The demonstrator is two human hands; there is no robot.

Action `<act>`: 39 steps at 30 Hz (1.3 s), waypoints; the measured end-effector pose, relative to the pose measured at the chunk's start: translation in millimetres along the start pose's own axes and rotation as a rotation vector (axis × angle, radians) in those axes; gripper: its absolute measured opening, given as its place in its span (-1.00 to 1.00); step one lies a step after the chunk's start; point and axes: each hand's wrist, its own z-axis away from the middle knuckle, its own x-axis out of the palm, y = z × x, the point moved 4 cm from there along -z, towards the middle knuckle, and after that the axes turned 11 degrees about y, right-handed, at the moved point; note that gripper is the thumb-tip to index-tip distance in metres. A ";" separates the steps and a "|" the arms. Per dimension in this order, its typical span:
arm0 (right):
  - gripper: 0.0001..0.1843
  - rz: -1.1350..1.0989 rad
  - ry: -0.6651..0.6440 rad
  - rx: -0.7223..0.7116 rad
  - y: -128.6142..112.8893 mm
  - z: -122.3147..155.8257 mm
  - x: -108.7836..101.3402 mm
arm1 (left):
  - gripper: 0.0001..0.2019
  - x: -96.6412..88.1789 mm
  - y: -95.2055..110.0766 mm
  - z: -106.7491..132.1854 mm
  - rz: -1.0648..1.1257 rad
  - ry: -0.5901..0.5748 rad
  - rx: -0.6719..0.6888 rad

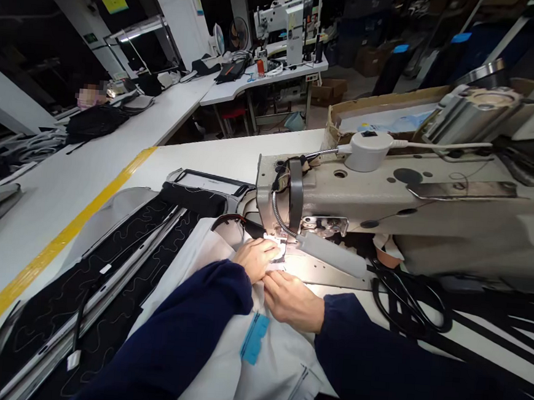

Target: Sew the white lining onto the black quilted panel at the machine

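Note:
My left hand (255,257) and my right hand (291,300) press a white fabric piece (218,344) flat at the needle area (280,245) of a grey sewing machine (387,197). Both hands pinch the cloth's edge right under the machine's small lamp. Both sleeves are dark blue. A blue tag (255,339) lies on the white fabric near my right wrist. Under the fabric and to the left lies a black quilted panel (103,286) with grey trim.
Black scissors (407,300) lie right of the needle plate, beside black straps (492,335). A yellow line (60,245) runs along the white table. Another sewing machine (286,16) stands far back. A person sits at the far left (90,97). A cardboard box (385,114) stands behind my machine.

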 end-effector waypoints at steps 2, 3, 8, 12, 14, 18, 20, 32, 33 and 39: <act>-0.68 -0.031 0.053 0.000 4.5 2.6 -0.1 | -0.73 -1.7 2.1 -0.3 -0.029 0.000 0.003; -0.67 -0.040 0.071 0.001 6.6 3.5 -0.4 | -0.73 -2.5 2.8 -0.6 -0.037 0.000 0.004; -0.74 -0.043 0.067 -0.029 10.6 4.4 -2.1 | -0.73 -4.0 3.6 -2.5 -0.058 -0.019 -0.006; -0.74 -0.036 0.052 -0.031 11.3 3.1 -4.1 | -0.74 -3.8 4.5 -3.1 -0.061 -0.026 -0.017; -0.72 -0.039 0.052 -0.024 10.9 2.3 -4.5 | -0.74 -2.8 5.0 -3.0 -0.062 -0.016 -0.016; -0.71 -0.014 0.059 -0.010 6.0 2.3 -3.6 | -0.70 2.5 2.7 -1.6 -0.057 -0.003 -0.010; -0.70 0.013 0.051 -0.018 1.8 2.9 -2.5 | -0.67 5.1 0.9 0.3 -0.029 -0.002 0.008; -0.73 0.043 0.061 -0.018 -8.5 3.3 -6.2 | -0.81 -7.5 7.6 11.7 -0.012 0.114 0.099; -0.74 0.046 0.060 -0.007 -8.4 3.9 -5.8 | -0.81 -8.0 8.3 11.5 -0.006 0.110 0.101; -0.76 0.022 0.067 0.038 -1.0 7.0 -4.1 | -0.82 -9.1 11.4 4.9 -0.023 0.068 0.092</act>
